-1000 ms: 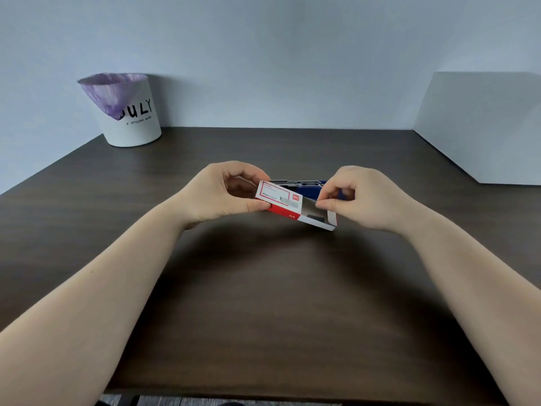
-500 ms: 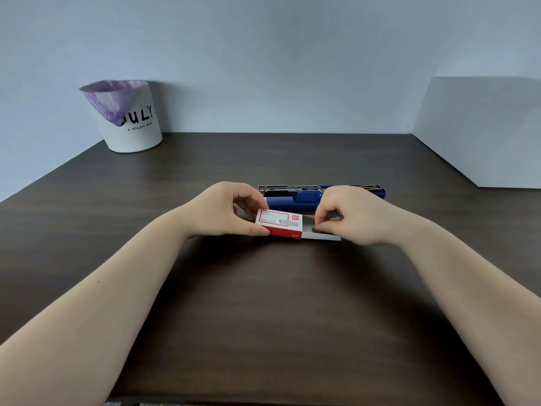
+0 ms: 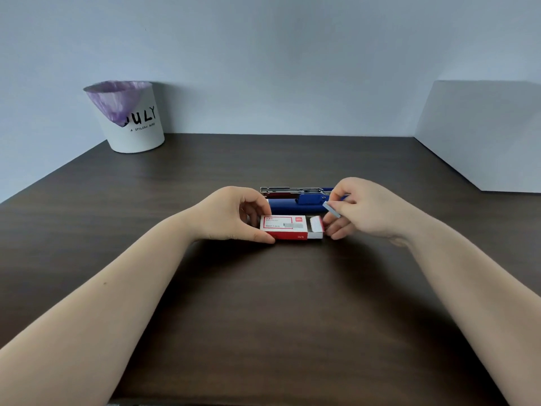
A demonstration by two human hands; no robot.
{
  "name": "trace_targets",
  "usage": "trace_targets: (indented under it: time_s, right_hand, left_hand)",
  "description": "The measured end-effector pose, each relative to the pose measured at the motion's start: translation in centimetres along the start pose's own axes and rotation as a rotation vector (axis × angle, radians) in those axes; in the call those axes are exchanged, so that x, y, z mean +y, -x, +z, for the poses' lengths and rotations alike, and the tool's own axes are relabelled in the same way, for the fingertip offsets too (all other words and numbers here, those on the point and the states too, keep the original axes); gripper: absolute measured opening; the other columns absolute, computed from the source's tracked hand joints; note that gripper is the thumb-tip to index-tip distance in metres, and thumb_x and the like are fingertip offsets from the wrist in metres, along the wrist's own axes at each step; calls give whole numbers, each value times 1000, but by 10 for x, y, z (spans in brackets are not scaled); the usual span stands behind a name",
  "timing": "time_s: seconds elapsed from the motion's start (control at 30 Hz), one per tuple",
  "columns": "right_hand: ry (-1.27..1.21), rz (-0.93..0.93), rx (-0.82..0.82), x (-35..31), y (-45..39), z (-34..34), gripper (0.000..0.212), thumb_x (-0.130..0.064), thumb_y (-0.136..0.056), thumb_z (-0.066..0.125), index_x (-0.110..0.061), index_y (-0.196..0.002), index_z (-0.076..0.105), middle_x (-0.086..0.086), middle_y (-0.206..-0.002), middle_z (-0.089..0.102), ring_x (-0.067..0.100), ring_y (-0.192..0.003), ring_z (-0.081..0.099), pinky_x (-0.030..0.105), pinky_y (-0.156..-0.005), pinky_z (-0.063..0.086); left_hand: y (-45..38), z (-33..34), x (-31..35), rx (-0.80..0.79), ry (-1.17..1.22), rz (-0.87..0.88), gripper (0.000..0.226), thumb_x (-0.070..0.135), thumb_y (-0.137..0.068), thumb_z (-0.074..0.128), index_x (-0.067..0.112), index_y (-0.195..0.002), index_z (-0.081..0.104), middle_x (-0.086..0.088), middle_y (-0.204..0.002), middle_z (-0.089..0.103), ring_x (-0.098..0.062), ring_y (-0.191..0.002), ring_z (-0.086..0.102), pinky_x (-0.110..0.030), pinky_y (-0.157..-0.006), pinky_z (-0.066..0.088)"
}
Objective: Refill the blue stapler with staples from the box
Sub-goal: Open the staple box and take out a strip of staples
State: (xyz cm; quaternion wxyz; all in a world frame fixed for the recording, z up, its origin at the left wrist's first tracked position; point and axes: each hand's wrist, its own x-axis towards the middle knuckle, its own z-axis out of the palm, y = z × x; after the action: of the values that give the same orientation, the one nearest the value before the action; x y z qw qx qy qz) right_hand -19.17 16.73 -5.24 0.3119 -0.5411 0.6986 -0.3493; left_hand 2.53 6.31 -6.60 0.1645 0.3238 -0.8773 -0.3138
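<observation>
A small red and white staple box (image 3: 288, 227) lies flat on the dark table, its right end flap open. My left hand (image 3: 234, 213) grips the box's left end. Just right of the open flap, my right hand (image 3: 363, 208) pinches a short grey strip of staples (image 3: 331, 209) between thumb and forefinger, above the table. The blue stapler (image 3: 295, 199) lies right behind the box with its top swung open, showing the metal staple channel. Its right end is hidden by my right hand.
A white bin (image 3: 131, 118) with a purple liner stands at the back left corner of the table (image 3: 263, 317). A large white box (image 3: 483, 133) stands at the back right edge. A pale wall runs behind.
The box came down from mid-air to rest on the table. My right hand drew a strip of staples out of the open end and lifted it up and to the right.
</observation>
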Motion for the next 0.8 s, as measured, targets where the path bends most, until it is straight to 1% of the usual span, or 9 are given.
trace_targets:
  time_s: [0.13, 0.17, 0.23, 0.3, 0.4, 0.53, 0.63, 0.7, 0.8]
  right_hand:
    - [-22, -60, -75, 1, 1, 10, 9, -11, -96, 46, -4, -96, 51, 16, -90, 70, 26, -72, 73, 35, -65, 62]
    - [-15, -69, -69, 1, 0, 11, 9, -11, -96, 46, -4, -96, 51, 16, -88, 70, 25, -69, 73, 34, -62, 61]
    - [-23, -79, -17, 1, -1, 10, 8, -9, -95, 47, -3, -94, 52, 16, -83, 70, 20, -59, 68, 27, -50, 56]
    - [-72, -78, 90, 2, -3, 5, 6, -6, -93, 49, -4, -90, 54, 16, -78, 70, 15, -51, 59, 23, -42, 48]
    - [-262, -27, 226, 4, -7, -4, 7, -6, -90, 56, -4, -95, 61, 12, -75, 68, 9, -47, 56, 17, -39, 45]
    - [-559, 87, 244, 6, -10, -8, 16, -6, -86, 63, -1, -101, 68, 10, -74, 67, 6, -51, 62, 14, -42, 48]
    - [-775, 174, 221, 5, -10, -11, 15, 2, -87, 59, 3, -99, 67, 12, -77, 65, 8, -53, 63, 14, -42, 50]
    - [-871, 224, 216, 4, -10, -14, 13, 4, -90, 53, 1, -94, 65, 13, -81, 65, 10, -57, 63, 15, -41, 50]
    - [-977, 278, 203, 4, -10, -16, 15, 2, -93, 44, -3, -93, 58, 18, -92, 68, 15, -66, 64, 15, -39, 49]
  left_hand:
    - [-1, 3, 1, -36, 33, -2, 42, 32, -57, 86, 23, -93, 66, 6, -78, 67, -1, -64, 59, -16, -63, 50]
    - [-1, 3, 1, -38, 35, -2, 42, 32, -57, 86, 24, -92, 66, 5, -79, 68, -1, -65, 60, -16, -64, 51]
    - [-1, 3, 1, -37, 37, -1, 42, 32, -56, 86, 24, -93, 66, 3, -81, 69, -2, -67, 61, -16, -66, 52]
    - [-1, 3, 1, -41, 44, -1, 43, 32, -56, 87, 24, -92, 66, -1, -83, 70, -2, -67, 61, -16, -66, 52]
    - [-2, 4, 1, -41, 56, 1, 43, 30, -55, 87, 22, -92, 66, -8, -87, 71, -2, -66, 60, -14, -64, 51]
    - [-2, 5, 2, -38, 70, 3, 46, 27, -55, 88, 19, -94, 66, -10, -90, 71, -3, -66, 60, -13, -64, 51]
    - [-1, 6, 3, -46, 76, 15, 49, 27, -55, 88, 21, -99, 66, -4, -85, 70, -3, -67, 61, -14, -66, 51]
    - [-1, 6, 3, -48, 69, 20, 50, 28, -56, 87, 23, -100, 66, 2, -82, 68, -1, -66, 60, -14, -66, 51]
    - [0, 7, 5, -46, 47, 27, 48, 30, -56, 87, 24, -99, 67, 2, -85, 68, 0, -66, 60, -13, -65, 51]
